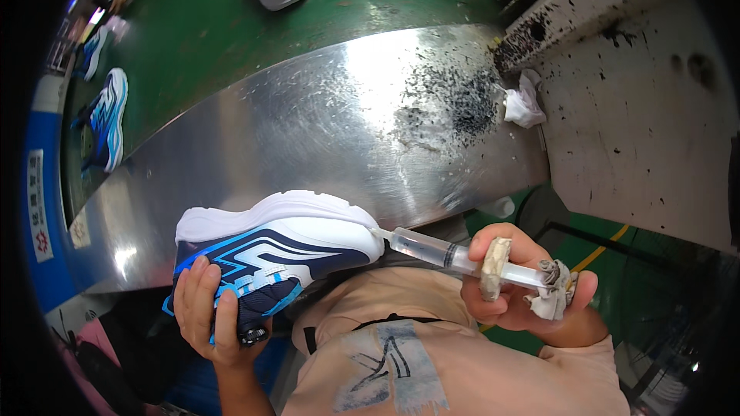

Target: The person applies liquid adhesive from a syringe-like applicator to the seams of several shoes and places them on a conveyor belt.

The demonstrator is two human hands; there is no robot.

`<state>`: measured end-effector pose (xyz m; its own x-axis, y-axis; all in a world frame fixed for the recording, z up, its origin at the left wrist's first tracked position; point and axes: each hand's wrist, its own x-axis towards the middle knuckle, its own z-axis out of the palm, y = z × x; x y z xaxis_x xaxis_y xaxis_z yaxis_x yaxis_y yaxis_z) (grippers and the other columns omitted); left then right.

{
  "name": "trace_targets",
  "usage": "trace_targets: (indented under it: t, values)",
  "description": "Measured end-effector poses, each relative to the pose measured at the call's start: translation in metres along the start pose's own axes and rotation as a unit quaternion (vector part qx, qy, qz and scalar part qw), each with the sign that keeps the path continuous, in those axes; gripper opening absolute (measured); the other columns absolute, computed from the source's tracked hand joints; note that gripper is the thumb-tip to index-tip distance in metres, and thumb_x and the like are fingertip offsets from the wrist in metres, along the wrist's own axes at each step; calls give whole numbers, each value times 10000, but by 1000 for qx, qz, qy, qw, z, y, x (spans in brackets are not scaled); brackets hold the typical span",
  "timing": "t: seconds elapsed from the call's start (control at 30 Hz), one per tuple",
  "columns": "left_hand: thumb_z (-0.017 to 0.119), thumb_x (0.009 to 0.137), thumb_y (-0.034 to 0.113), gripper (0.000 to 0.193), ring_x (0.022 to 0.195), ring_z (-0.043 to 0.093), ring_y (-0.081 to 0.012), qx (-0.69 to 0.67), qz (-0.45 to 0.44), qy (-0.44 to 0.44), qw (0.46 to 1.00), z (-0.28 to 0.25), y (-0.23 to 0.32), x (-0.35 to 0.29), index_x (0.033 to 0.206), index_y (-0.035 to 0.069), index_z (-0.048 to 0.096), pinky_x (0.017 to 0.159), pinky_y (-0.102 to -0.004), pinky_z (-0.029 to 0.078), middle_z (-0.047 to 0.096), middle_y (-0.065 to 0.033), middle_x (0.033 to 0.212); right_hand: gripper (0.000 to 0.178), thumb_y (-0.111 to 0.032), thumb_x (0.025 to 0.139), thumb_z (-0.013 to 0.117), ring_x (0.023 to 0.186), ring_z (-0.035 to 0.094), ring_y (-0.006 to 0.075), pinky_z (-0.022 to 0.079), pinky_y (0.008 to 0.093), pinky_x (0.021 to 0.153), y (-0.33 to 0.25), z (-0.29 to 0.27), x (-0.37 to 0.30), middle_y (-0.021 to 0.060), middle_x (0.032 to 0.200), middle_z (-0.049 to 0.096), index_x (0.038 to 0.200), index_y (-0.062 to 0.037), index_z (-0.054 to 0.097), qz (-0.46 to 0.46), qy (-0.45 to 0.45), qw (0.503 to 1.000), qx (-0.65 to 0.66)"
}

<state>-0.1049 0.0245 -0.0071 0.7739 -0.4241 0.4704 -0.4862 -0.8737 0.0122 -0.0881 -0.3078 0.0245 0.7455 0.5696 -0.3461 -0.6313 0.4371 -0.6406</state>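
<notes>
My left hand [212, 308] grips a blue and white sports shoe [308, 227] by its laced upper. The shoe lies on its side in the air, its thick white sole facing the metal table and its toe pointing right. In my right hand [509, 270] is a clear syringe [428, 250], with fingers wrapped round its flange and the thumb at the plunger end. Whitish wrapping covers the flange, and a grey cloth-like wrap [551, 293] covers the plunger end. The syringe's tip touches, or almost touches, the shoe's toe near the edge of the sole.
A shiny metal table [308, 123] with black spatter lies ahead. White crumpled tissue [526, 100] sits at its right end beside a stained pale panel [640, 115]. Behind runs a green surface [193, 38] carrying more shoes, including a blue one [108, 119] at left.
</notes>
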Motion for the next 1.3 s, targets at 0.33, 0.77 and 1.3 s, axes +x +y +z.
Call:
trace_targets:
  t: [0.33, 0.77, 1.3]
  values:
    - [756, 769, 238, 524, 1039, 599, -400, -51, 1, -22, 998, -2, -5, 27, 1167, 22, 492, 920, -488, 463, 589, -214, 1170, 1168, -595, 650, 794, 1036, 443, 108, 357, 234, 876, 19, 8, -2, 94, 1223, 434, 1396, 76, 196, -50, -33, 993, 98]
    - [809, 466, 70, 561, 841, 641, -331, -231, -108, -161, 954, 7, -30, 106, 984, 6, 602, 783, -345, 491, 640, -162, 914, 1075, -597, 712, 743, 828, 422, 82, 369, 207, 737, 42, -2, 23, 71, 1088, 451, 1382, 61, 220, -131, -21, 991, 20]
    - [842, 492, 166, 564, 769, 566, -89, -359, -188, -327, 854, 18, -76, 165, 973, 12, 593, 726, -231, 464, 603, -14, 802, 1032, -641, 674, 736, 896, 565, 141, 476, 258, 707, 47, -16, 30, 114, 1095, 554, 1332, 44, 330, -249, -25, 957, -146]
